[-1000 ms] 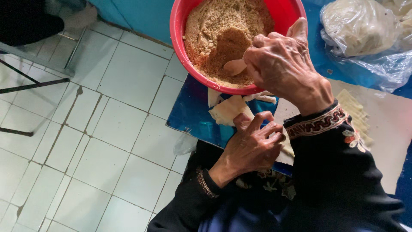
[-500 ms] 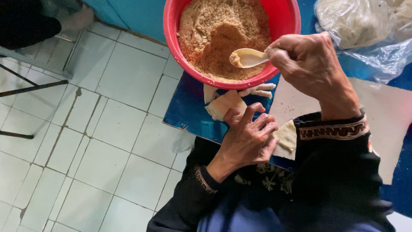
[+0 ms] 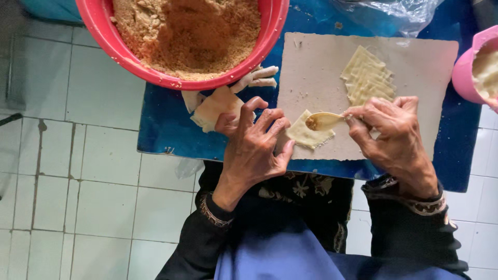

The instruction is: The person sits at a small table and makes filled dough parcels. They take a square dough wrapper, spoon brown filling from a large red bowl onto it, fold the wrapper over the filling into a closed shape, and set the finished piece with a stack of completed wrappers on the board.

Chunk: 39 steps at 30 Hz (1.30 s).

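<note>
Filling sits in the spoon (image 3: 322, 121) pinched by the right hand (image 3: 397, 137), over a dough square (image 3: 309, 134) on the board (image 3: 321, 67). Left hand (image 3: 254, 150), fingers loosely curled and holding nothing, pins the square's edge. A tilt could spill crumbs off the dough.

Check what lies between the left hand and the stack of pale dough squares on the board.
In the head view, one pale square dough wrapper lies between the left hand and the stack of pale dough squares, with the spoon over it.
</note>
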Motion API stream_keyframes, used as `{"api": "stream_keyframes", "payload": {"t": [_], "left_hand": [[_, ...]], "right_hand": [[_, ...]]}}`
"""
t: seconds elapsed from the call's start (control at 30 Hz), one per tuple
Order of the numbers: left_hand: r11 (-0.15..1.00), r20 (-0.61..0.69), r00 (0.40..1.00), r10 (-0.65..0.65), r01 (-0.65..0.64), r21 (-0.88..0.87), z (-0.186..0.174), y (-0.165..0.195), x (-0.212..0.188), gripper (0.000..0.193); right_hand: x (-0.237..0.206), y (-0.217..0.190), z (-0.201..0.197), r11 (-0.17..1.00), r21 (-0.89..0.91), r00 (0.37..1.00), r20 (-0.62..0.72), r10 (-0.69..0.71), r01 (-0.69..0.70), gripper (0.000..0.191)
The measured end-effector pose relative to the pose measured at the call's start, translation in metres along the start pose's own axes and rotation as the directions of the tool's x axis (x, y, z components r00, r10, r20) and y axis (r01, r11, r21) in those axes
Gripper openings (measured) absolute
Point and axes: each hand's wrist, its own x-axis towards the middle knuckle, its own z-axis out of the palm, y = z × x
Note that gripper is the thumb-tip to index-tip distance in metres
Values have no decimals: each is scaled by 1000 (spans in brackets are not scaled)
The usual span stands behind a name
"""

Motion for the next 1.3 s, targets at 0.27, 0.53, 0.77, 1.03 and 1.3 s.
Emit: {"api": "stream_keyframes", "payload": {"t": [0.27,0.53,0.77,1.03,1.3], "left_hand": [[1000,49,999,10,-11,22,4,11,5,32],[999,39,999,32,-33,21,6,10,3,29],[997,22,999,34,-36,69,4,10,2,29],[1000,3,1000,4,-4,22,6,7,-1,31],[1000,-5,1000,2,-2,-31,4,6,-1,29]], "right_hand": [[-31,-4,-4,944,-307,986,-78,-148,117,15],[-31,-23,-11,915,-374,976,-90,-199,152,22],[-32,-36,-7,905,-399,975,-95,-203,150,24],[-46,-34,-12,902,-422,980,-124,-154,89,20],[-49,-31,6,937,-338,975,-161,-151,89,19]]}}
